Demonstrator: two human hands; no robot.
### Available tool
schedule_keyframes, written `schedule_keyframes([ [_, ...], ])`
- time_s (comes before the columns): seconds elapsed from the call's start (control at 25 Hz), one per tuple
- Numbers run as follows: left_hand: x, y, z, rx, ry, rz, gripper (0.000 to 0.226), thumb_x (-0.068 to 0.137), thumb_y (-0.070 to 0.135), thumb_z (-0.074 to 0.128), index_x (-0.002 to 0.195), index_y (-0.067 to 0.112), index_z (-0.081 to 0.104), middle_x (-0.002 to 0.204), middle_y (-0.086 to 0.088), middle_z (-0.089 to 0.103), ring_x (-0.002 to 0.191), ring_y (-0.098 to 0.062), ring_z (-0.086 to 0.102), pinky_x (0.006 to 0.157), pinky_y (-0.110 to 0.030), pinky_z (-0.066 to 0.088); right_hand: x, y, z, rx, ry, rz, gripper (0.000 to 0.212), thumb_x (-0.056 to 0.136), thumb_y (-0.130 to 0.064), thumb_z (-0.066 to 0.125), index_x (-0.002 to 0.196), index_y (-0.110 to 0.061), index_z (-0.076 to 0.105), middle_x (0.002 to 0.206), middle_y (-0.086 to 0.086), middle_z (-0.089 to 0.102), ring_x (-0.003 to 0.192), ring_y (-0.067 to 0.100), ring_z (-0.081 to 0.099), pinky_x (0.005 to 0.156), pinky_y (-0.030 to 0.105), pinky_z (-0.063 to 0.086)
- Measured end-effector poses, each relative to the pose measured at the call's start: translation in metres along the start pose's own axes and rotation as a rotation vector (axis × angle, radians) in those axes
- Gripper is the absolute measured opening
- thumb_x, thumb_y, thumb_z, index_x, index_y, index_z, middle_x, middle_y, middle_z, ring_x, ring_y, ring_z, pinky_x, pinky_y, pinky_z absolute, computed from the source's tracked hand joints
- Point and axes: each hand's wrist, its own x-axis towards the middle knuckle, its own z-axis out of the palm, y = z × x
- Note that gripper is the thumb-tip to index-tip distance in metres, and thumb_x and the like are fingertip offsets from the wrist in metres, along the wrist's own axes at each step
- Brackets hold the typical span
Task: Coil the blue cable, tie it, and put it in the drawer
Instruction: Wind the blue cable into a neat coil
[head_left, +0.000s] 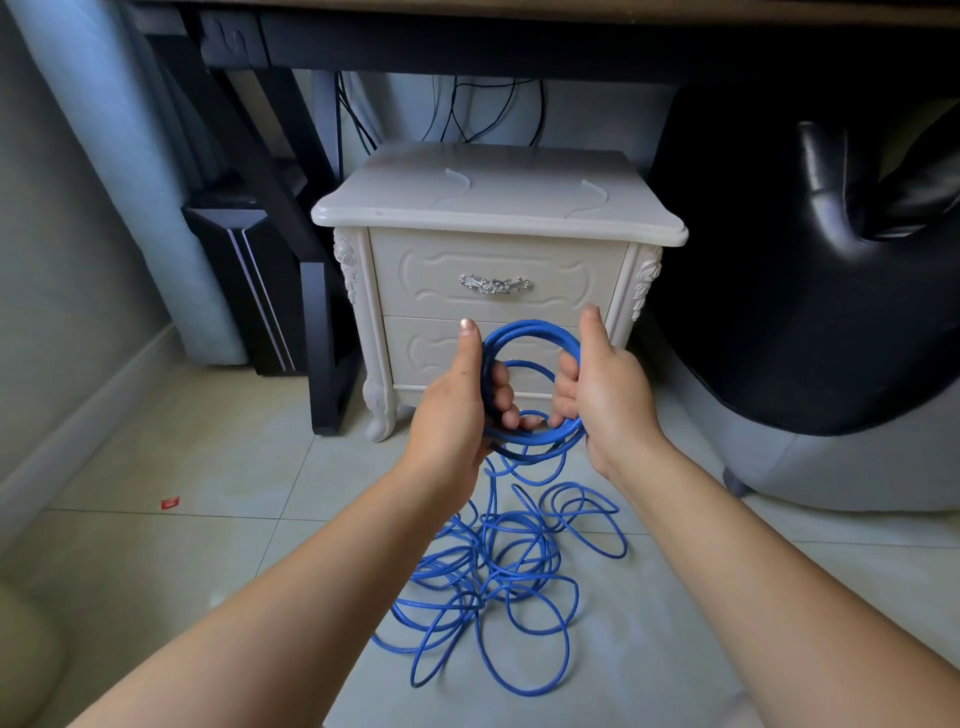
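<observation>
A small coil of the blue cable (535, 332) is held up in front of the white nightstand (493, 208). My left hand (457, 410) grips the coil's left side with fingers curled through it and thumb up. My right hand (602, 384) grips the right side the same way. The rest of the cable hangs down from the coil into a loose tangle of loops (498, 571) on the tiled floor. The nightstand's upper drawer (415, 280), with a silver handle (494, 284), is closed; the lower drawer sits partly hidden behind my hands.
A dark desk frame and leg (322, 332) stand left of the nightstand, with a black computer tower (244, 280) behind. A black chair (810, 270) fills the right. Black wires hang behind the nightstand. A small red scrap (170, 502) lies on the floor tiles at left.
</observation>
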Motion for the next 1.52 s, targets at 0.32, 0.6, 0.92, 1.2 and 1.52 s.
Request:
schedule_keyframes([
  [0.32, 0.008, 0.023, -0.013, 0.635, -0.24, 0.101, 0.043, 0.094, 0.052, 0.053, 0.082, 0.013, 0.064, 0.058, 0.002, 0.047, 0.047, -0.014, 0.047, 0.076, -0.05, 0.056, 0.012, -0.001, -0.006, -0.619, -0.104, -0.193, 0.066, 0.1, -0.053, 0.035, 0.046, -0.016, 0.043, 0.038, -0.003, 0.041, 0.037, 0.021, 0.044, 0.045, 0.025, 0.037],
  [0.6, 0.02, 0.019, -0.01, 0.472, 0.013, 0.216, 0.043, 0.092, 0.053, 0.055, 0.065, 0.02, 0.049, 0.05, 0.007, 0.028, 0.039, -0.011, 0.028, 0.049, -0.027, 0.028, 0.003, -0.011, -0.02, -0.098, -0.389, 0.091, 0.05, 0.095, -0.055, 0.048, 0.068, -0.013, 0.053, 0.058, 0.011, 0.061, 0.053, 0.026, 0.061, 0.045, 0.023, 0.047],
  [0.92, 0.017, 0.015, -0.008, 0.211, 0.234, 0.145, 0.052, 0.095, 0.057, 0.048, 0.062, 0.019, 0.042, 0.041, 0.011, 0.036, 0.037, -0.011, 0.037, 0.061, -0.033, 0.033, -0.004, 0.0, -0.016, 0.288, -0.47, 0.049, 0.014, 0.098, -0.014, 0.05, 0.093, -0.003, 0.057, 0.057, 0.002, 0.057, 0.055, 0.017, 0.063, 0.082, 0.044, 0.052],
  [1.2, 0.005, 0.02, -0.018, -0.014, -0.015, -0.193, 0.047, 0.09, 0.055, 0.055, 0.1, 0.009, 0.059, 0.092, -0.012, 0.069, 0.072, -0.02, 0.069, 0.076, -0.035, 0.06, -0.002, 0.005, -0.01, 0.3, -0.338, 0.056, 0.024, 0.105, -0.021, 0.041, 0.094, -0.006, 0.055, 0.052, -0.007, 0.031, 0.042, 0.007, 0.031, 0.057, 0.027, 0.039],
  [1.52, 0.004, 0.022, -0.018, -0.022, -0.087, -0.171, 0.04, 0.097, 0.048, 0.049, 0.076, 0.014, 0.054, 0.047, 0.009, 0.019, 0.04, -0.006, 0.018, 0.04, -0.016, 0.024, -0.009, 0.02, -0.008, 0.104, -0.307, -0.008, 0.025, 0.107, -0.025, 0.037, 0.099, -0.01, 0.056, 0.053, -0.007, 0.037, 0.046, 0.012, 0.041, 0.063, 0.031, 0.051],
])
